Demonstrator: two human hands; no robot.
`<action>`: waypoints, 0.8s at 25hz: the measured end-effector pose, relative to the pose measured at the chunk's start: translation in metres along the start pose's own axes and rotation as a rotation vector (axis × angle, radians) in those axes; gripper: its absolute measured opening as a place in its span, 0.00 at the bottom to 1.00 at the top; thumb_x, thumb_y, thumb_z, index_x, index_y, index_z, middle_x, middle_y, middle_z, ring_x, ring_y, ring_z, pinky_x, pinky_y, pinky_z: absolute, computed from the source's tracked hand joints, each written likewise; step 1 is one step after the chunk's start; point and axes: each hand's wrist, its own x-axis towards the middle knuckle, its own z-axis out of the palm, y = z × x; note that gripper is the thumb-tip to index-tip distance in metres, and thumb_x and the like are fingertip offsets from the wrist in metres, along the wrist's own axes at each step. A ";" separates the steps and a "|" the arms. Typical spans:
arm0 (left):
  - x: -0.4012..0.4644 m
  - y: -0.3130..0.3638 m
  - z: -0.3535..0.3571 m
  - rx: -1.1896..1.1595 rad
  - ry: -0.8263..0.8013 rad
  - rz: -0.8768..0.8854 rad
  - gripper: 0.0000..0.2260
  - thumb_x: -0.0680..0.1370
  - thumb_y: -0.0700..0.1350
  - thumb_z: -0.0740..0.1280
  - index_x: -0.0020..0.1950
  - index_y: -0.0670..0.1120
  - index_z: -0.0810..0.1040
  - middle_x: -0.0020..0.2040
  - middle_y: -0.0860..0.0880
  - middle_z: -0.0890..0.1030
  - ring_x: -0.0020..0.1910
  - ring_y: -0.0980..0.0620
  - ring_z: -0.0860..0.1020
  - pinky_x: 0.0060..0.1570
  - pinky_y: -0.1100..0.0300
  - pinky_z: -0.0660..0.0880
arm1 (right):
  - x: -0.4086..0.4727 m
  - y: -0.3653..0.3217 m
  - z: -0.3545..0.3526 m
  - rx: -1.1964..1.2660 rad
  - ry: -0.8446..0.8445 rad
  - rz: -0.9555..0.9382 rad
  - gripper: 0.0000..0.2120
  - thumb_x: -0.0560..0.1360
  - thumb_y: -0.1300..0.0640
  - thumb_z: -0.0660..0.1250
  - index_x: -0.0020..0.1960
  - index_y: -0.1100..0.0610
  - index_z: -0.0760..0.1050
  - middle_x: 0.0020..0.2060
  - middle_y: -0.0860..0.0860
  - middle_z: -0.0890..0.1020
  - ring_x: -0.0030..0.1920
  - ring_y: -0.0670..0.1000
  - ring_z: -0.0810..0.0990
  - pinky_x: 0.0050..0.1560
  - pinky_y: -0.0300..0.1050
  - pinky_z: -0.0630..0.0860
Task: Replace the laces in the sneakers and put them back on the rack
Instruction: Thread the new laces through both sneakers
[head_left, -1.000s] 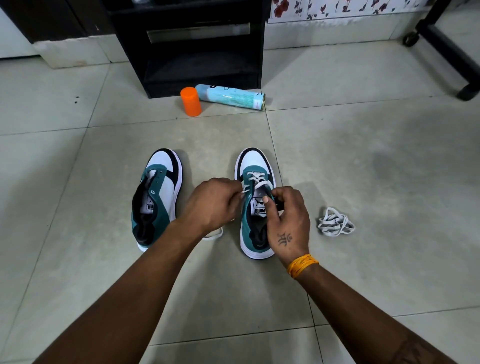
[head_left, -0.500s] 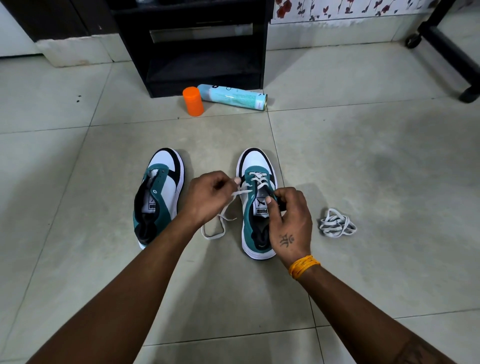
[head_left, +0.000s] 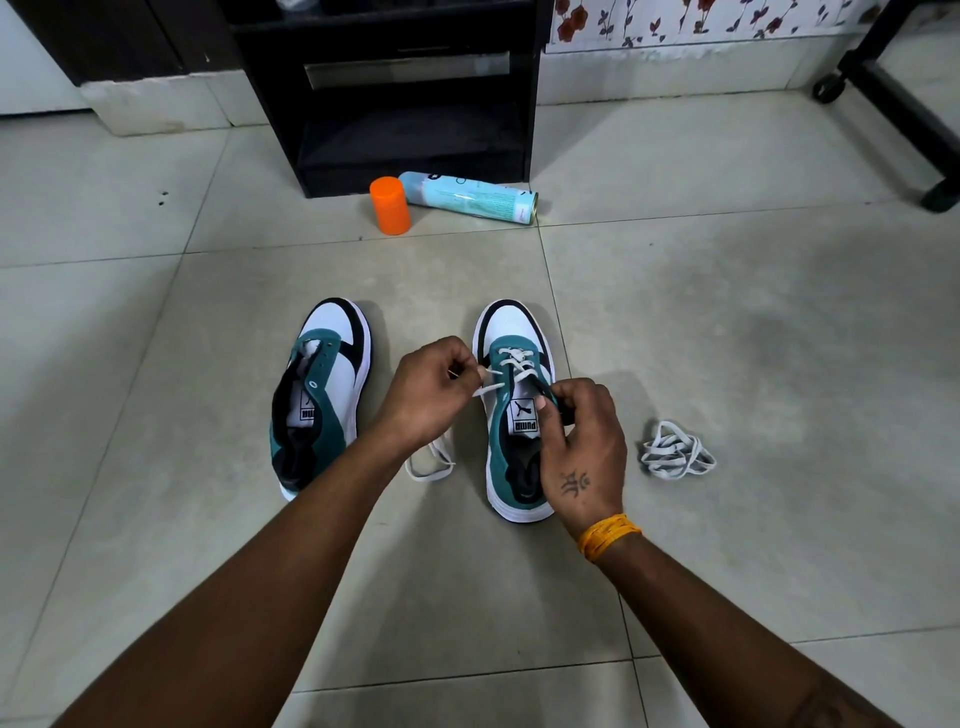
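Observation:
Two teal, white and black sneakers stand on the tiled floor, toes pointing away from me. The left sneaker (head_left: 322, 384) has no lace. The right sneaker (head_left: 514, 364) carries a white lace (head_left: 511, 364) through its front eyelets. My left hand (head_left: 431, 389) pinches that lace just left of the shoe, and the loose end trails onto the floor below the hand. My right hand (head_left: 582, 441) grips the right side of the shoe's collar beside the tongue. A bundled white lace (head_left: 675, 457) lies on the floor to the right.
An orange cap (head_left: 390, 205) and a light-blue spray can (head_left: 470, 198) on its side lie in front of a black rack (head_left: 415, 93) at the back. A black wheeled frame (head_left: 904, 104) stands at the far right. Pale floor tiles surround the shoes.
My left hand has pulled away from the right sneaker to the left, drawing the lace out through an eyelet. My right hand has stayed on the shoe's collar.

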 end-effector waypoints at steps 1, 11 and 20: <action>0.000 0.000 -0.002 0.014 -0.010 0.015 0.04 0.78 0.44 0.72 0.44 0.49 0.81 0.38 0.54 0.83 0.36 0.59 0.78 0.39 0.60 0.75 | 0.000 0.000 0.000 0.000 -0.001 0.005 0.02 0.82 0.56 0.67 0.52 0.53 0.75 0.46 0.47 0.76 0.45 0.49 0.77 0.46 0.51 0.76; 0.002 0.032 -0.058 -0.167 -0.280 -0.032 0.11 0.82 0.45 0.69 0.43 0.41 0.83 0.31 0.48 0.76 0.32 0.54 0.73 0.36 0.62 0.72 | 0.002 -0.005 -0.005 -0.014 -0.028 0.035 0.05 0.78 0.53 0.72 0.51 0.52 0.77 0.47 0.47 0.77 0.49 0.50 0.77 0.48 0.49 0.76; -0.005 0.080 -0.082 -0.398 -0.422 0.068 0.09 0.83 0.40 0.66 0.46 0.40 0.83 0.35 0.44 0.77 0.32 0.50 0.73 0.36 0.61 0.74 | 0.037 -0.084 -0.014 -0.013 0.001 -0.327 0.07 0.80 0.55 0.68 0.56 0.54 0.79 0.48 0.49 0.79 0.43 0.51 0.79 0.40 0.47 0.74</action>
